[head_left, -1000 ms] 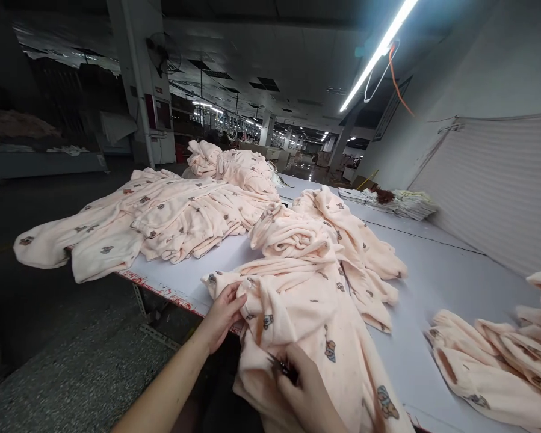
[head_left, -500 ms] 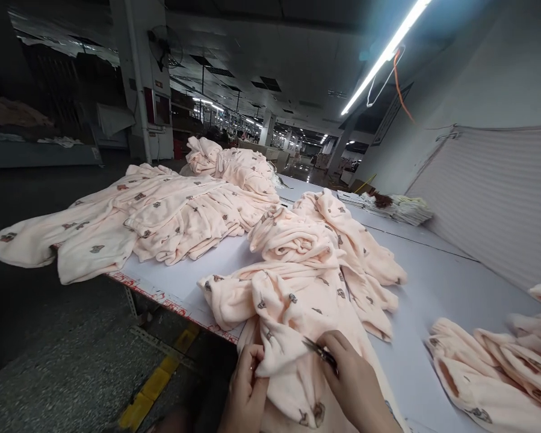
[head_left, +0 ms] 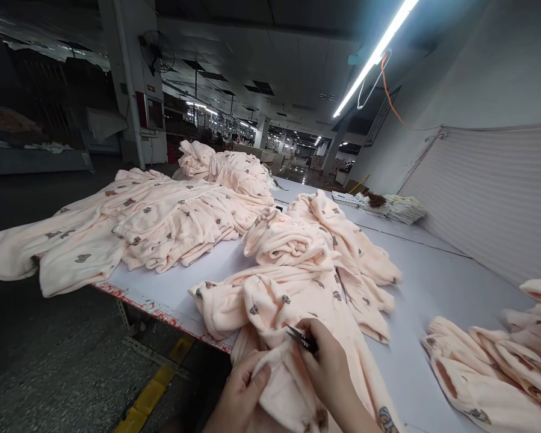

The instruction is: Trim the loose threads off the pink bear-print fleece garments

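Observation:
A peach fleece garment (head_left: pixel 292 300) with small printed patches lies bunched over the near edge of the white table (head_left: pixel 432 288). My left hand (head_left: pixel 241 391) pinches a fold of it at the bottom of the view. My right hand (head_left: pixel 328 367) is closed round small dark thread snips (head_left: pixel 301 338), their tips pointing left over the fabric between the two hands.
More peach garments lie in a spread pile (head_left: pixel 153 222) at the left, a heap (head_left: pixel 225 165) at the far end and a stack (head_left: pixel 500 355) at the right. Folded pale items (head_left: pixel 396 207) sit by the corrugated wall. A pillar (head_left: pixel 130 84) and dark floor lie left.
My left hand has moved from the garment's upper left edge down to a fold near me. My right hand with the snips has come up beside it. The view has shifted slightly.

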`<state>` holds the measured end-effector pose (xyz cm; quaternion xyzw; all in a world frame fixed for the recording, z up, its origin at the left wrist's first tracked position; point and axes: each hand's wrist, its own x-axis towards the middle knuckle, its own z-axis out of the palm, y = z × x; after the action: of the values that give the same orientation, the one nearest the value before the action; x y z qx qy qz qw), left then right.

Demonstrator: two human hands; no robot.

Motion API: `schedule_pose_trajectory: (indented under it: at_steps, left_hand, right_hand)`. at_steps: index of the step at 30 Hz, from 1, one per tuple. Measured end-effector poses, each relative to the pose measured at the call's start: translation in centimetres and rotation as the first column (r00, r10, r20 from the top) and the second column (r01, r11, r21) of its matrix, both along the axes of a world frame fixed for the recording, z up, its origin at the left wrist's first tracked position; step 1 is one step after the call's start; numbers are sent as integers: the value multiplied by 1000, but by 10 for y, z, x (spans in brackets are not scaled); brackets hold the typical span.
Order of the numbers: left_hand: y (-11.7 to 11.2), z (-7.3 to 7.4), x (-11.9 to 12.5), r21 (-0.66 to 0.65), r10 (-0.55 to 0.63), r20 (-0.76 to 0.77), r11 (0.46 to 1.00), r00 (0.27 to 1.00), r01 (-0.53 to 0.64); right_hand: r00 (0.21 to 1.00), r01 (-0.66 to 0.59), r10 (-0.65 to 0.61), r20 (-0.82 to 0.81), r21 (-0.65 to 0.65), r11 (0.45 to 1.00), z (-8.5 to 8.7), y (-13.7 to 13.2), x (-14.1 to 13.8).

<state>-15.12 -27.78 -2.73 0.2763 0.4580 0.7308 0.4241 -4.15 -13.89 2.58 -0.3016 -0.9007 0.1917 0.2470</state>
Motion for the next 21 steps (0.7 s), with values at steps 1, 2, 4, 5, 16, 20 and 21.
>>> schedule_pose_trajectory:
  at_steps: [1, 2, 4, 5, 16, 20, 21]
  left_hand:
    - [2, 7, -2, 38, -107, 151, 994, 983, 103]
    - [4, 14, -3, 94, -167, 288, 985, 943, 145]
    - [7, 26, -4, 187, -185, 484, 977, 855, 106]
    - [9, 30, -5, 219, -190, 542, 972, 819, 81]
    - [12, 23, -7, 355, -282, 645, 933, 710, 48]
    - [9, 24, -6, 371, -321, 613, 923, 722, 96]
    - [9, 25, -5, 371, -332, 604, 922, 725, 113]
  right_hand:
    - [999, 34, -34, -2, 11, 999, 2, 2, -2]
    - [998, 56, -56, 9, 19, 998, 4, 3, -3]
    - [999, 32, -32, 38, -1, 999, 11, 0, -2]
    - [999, -14, 15, 42, -28, 1000, 14, -3, 0]
    - [983, -182, 183, -9, -137, 974, 20, -14, 9]
    - [981, -192, 194, 19, -65, 979, 25, -18, 14]
    - [980, -197, 198, 31, -21, 980, 25, -20, 16]
